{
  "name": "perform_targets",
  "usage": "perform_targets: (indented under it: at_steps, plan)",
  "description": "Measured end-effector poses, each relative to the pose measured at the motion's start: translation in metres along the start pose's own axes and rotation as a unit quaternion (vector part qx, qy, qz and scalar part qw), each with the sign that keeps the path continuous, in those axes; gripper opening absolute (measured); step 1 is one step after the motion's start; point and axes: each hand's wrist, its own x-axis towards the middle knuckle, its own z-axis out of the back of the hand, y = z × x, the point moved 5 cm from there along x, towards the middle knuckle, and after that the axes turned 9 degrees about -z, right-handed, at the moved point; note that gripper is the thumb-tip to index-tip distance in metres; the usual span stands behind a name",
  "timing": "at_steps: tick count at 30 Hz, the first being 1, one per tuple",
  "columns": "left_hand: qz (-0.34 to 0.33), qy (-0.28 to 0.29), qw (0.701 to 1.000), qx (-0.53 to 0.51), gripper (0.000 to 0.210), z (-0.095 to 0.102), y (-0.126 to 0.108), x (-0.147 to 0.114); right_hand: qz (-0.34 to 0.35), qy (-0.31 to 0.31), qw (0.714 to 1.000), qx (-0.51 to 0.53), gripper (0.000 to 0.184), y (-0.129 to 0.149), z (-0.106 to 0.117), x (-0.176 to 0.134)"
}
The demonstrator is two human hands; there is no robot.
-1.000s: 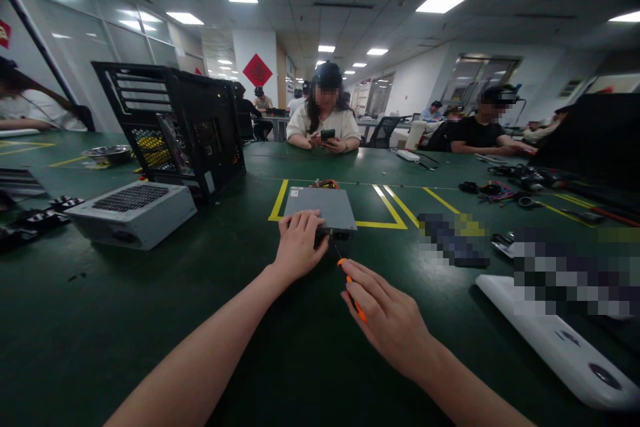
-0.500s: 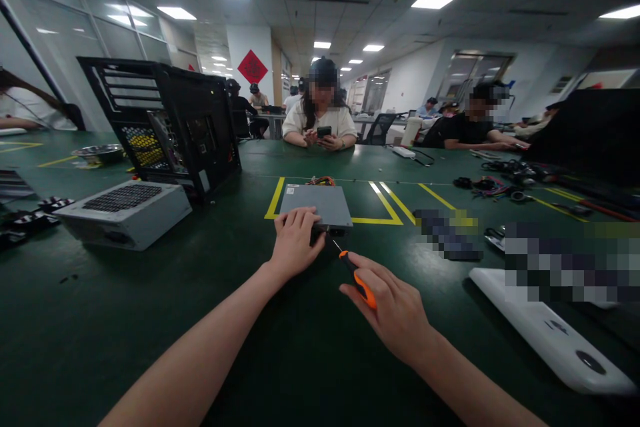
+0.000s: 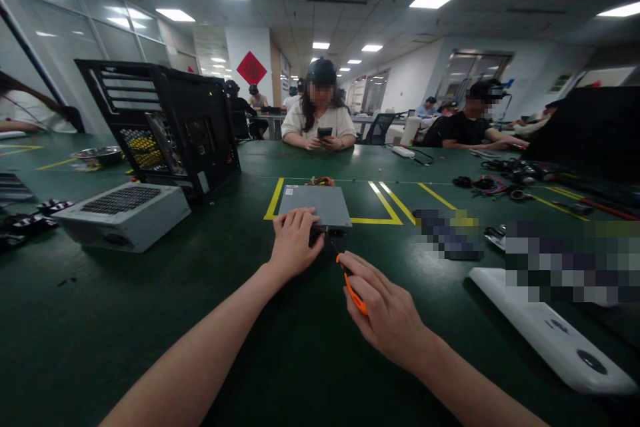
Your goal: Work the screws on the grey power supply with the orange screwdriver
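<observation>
A grey computer power supply lies on the green table ahead of me, colored wires at its far side. My left hand grips its near left corner, fingers over the top and thumb at the near face. My right hand is closed around an orange and black screwdriver. The thin shaft points up and left to the near face of the power supply, beside my left thumb. Whether the tip sits in a screw is too small to tell.
On the left stand a black computer case and a second power supply, with a metal bowl behind. To the right lie a white device and several cables. Across the table a person holds a phone.
My right hand has shifted slightly left and rolled, turning the screwdriver so more of its handle is covered. My left hand and the power supply stay in place.
</observation>
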Motion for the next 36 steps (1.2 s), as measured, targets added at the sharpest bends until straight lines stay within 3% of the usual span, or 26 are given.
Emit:
perform_targets:
  at_steps: [5, 12, 24, 28, 36]
  plan:
    - [0.001, -0.002, 1.000, -0.006, 0.024, 0.001, 0.000, 0.000, -0.013, -0.048, 0.999, -0.021, 0.024, -0.003, 0.005, 0.001]
    - [0.001, 0.002, 1.000, -0.006, 0.024, 0.002, 0.000, 0.001, -0.018, -0.017, 1.000, -0.018, 0.026, -0.005, 0.001, -0.001]
    - [0.005, -0.004, 1.000, -0.006, 0.024, 0.000, 0.000, 0.001, -0.018, -0.059, 0.998, -0.023, 0.028, -0.006, 0.004, -0.001]
    - [0.007, 0.000, 1.000, -0.009, 0.023, 0.000, 0.000, 0.001, -0.083, -0.064, 0.995, 0.006, 0.028, -0.020, 0.016, -0.002]
    - [-0.007, 0.000, 1.000, -0.010, 0.026, 0.001, 0.000, -0.003, -0.185, -0.185, 0.963, 0.070, 0.035, -0.045, 0.040, -0.006]
